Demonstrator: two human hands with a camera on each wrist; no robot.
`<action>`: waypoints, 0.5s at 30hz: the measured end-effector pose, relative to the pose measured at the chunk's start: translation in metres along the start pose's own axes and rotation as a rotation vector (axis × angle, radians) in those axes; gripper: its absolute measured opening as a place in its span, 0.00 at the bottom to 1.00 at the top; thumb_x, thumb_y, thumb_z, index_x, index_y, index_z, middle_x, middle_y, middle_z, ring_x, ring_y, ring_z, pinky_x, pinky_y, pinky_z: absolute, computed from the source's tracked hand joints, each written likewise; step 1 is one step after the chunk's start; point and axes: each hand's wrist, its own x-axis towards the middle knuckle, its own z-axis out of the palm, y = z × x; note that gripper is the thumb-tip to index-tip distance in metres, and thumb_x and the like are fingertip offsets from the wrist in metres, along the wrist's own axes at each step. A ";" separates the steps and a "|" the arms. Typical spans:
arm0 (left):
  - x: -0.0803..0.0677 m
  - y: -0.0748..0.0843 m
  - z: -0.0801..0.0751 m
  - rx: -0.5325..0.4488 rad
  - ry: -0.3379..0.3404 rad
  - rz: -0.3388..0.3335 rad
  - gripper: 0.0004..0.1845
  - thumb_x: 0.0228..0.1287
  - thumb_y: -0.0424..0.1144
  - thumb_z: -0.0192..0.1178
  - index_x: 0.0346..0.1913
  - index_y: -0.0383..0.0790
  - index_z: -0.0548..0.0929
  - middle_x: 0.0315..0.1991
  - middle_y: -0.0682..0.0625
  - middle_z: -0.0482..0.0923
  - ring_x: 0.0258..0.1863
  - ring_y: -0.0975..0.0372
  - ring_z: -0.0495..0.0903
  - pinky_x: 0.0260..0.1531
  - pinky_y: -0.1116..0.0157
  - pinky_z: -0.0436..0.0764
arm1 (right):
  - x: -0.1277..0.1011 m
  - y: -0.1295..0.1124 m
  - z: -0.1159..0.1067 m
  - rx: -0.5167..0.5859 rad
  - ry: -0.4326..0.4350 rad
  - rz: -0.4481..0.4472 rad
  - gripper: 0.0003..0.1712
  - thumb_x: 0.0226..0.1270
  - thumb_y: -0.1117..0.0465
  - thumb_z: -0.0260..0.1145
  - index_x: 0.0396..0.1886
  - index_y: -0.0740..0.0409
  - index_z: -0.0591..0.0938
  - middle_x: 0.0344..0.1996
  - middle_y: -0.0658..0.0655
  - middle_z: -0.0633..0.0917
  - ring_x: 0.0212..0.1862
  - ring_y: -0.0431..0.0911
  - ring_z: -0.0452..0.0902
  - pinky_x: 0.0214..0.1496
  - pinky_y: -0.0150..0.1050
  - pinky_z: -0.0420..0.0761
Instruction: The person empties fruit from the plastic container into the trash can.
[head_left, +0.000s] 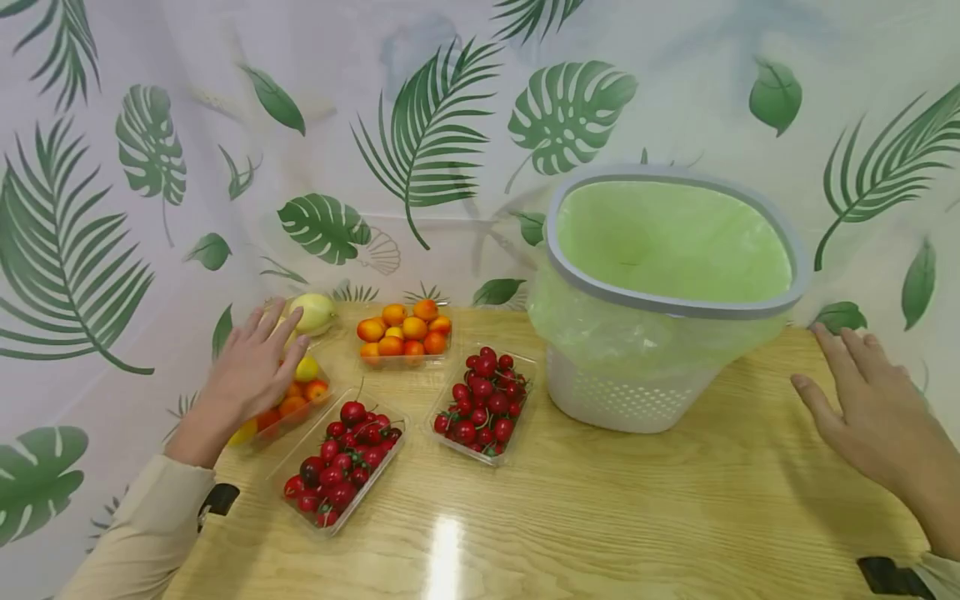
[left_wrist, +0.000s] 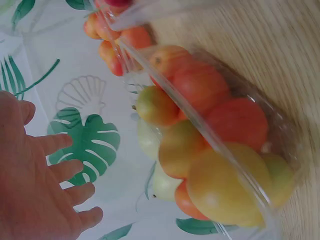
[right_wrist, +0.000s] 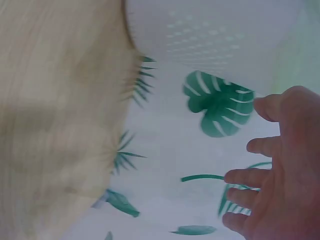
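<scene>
My left hand (head_left: 253, 367) hovers over a clear plastic box of red, orange and yellow tomatoes (head_left: 294, 403), its fingers extended and nothing in its grasp. In the left wrist view the tomatoes (left_wrist: 227, 170) fill the box beside the spread fingers. Pale yellow-green round fruit (head_left: 313, 313) shows just beyond that hand. Over the table's right side, my right hand (head_left: 873, 400) is held with fingers extended, holding nothing. Nearest to it is a basket-like bin (head_left: 630, 392) with a grey rim and a light green bag lining it.
Two clear boxes of red cherries (head_left: 345, 467) (head_left: 483, 404) stand mid-table. Behind them sits a clear box of small orange fruit (head_left: 405, 330). A leaf-patterned curtain (head_left: 450, 125) hangs along the back and left of the wooden table (head_left: 600, 517).
</scene>
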 end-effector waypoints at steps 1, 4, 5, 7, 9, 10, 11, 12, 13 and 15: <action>0.000 0.002 0.000 -0.008 0.000 0.003 0.36 0.84 0.57 0.31 0.81 0.36 0.55 0.81 0.33 0.44 0.77 0.32 0.45 0.71 0.30 0.46 | -0.001 -0.001 -0.002 0.020 0.009 0.001 0.42 0.84 0.51 0.50 0.81 0.71 0.45 0.73 0.87 0.49 0.73 0.82 0.37 0.66 0.81 0.39; -0.003 0.010 -0.004 -0.039 -0.005 0.008 0.36 0.84 0.57 0.31 0.81 0.36 0.55 0.81 0.33 0.45 0.77 0.33 0.45 0.72 0.31 0.44 | -0.005 -0.007 -0.009 0.115 0.029 0.002 0.41 0.83 0.55 0.51 0.81 0.71 0.43 0.73 0.87 0.48 0.73 0.83 0.40 0.67 0.80 0.40; -0.004 0.013 -0.005 -0.052 0.002 0.010 0.36 0.84 0.57 0.31 0.81 0.36 0.55 0.81 0.33 0.46 0.77 0.33 0.46 0.72 0.31 0.45 | -0.006 -0.010 -0.011 0.140 0.039 0.006 0.41 0.83 0.56 0.52 0.81 0.70 0.43 0.73 0.86 0.48 0.72 0.83 0.41 0.68 0.80 0.42; -0.006 0.019 -0.006 -0.078 0.026 0.012 0.35 0.84 0.57 0.31 0.81 0.36 0.56 0.81 0.34 0.48 0.78 0.35 0.48 0.73 0.33 0.46 | -0.008 -0.015 -0.016 0.187 0.062 0.004 0.41 0.83 0.59 0.52 0.81 0.69 0.43 0.73 0.86 0.49 0.72 0.83 0.44 0.67 0.80 0.43; -0.009 0.027 -0.007 -0.132 0.064 0.006 0.34 0.84 0.56 0.33 0.80 0.36 0.58 0.80 0.35 0.52 0.77 0.36 0.52 0.74 0.35 0.49 | -0.008 -0.023 -0.023 0.231 0.100 0.004 0.40 0.83 0.61 0.51 0.82 0.66 0.43 0.74 0.84 0.49 0.72 0.83 0.44 0.67 0.80 0.43; -0.010 0.030 -0.006 -0.159 0.087 0.006 0.34 0.84 0.55 0.33 0.80 0.36 0.59 0.79 0.34 0.54 0.76 0.37 0.54 0.73 0.36 0.52 | -0.008 -0.027 -0.026 0.256 0.129 -0.001 0.39 0.83 0.62 0.52 0.83 0.65 0.45 0.74 0.84 0.50 0.71 0.83 0.46 0.68 0.79 0.43; -0.011 0.033 -0.006 -0.190 0.111 0.003 0.33 0.85 0.54 0.34 0.79 0.35 0.61 0.78 0.34 0.57 0.75 0.37 0.57 0.73 0.37 0.55 | -0.007 -0.032 -0.029 0.286 0.159 -0.005 0.39 0.82 0.62 0.52 0.83 0.64 0.46 0.75 0.83 0.52 0.72 0.83 0.47 0.68 0.79 0.44; -0.013 0.037 -0.005 -0.219 0.127 -0.004 0.33 0.85 0.54 0.35 0.79 0.35 0.62 0.77 0.34 0.59 0.75 0.37 0.58 0.72 0.37 0.57 | -0.006 -0.037 -0.032 0.318 0.185 -0.007 0.38 0.82 0.63 0.52 0.83 0.63 0.47 0.76 0.81 0.52 0.72 0.82 0.47 0.73 0.74 0.43; -0.016 0.041 -0.005 -0.251 0.141 -0.010 0.32 0.85 0.53 0.35 0.78 0.35 0.63 0.76 0.34 0.61 0.74 0.37 0.60 0.71 0.37 0.59 | -0.005 -0.043 -0.035 0.348 0.214 -0.006 0.37 0.82 0.63 0.51 0.83 0.60 0.48 0.76 0.79 0.53 0.74 0.79 0.47 0.77 0.68 0.43; -0.021 0.048 -0.004 -0.305 0.162 -0.020 0.31 0.85 0.53 0.37 0.77 0.34 0.64 0.74 0.34 0.65 0.71 0.37 0.64 0.69 0.37 0.63 | -0.003 -0.053 -0.039 0.411 0.280 -0.006 0.35 0.82 0.65 0.51 0.83 0.56 0.52 0.78 0.73 0.56 0.78 0.68 0.50 0.81 0.55 0.44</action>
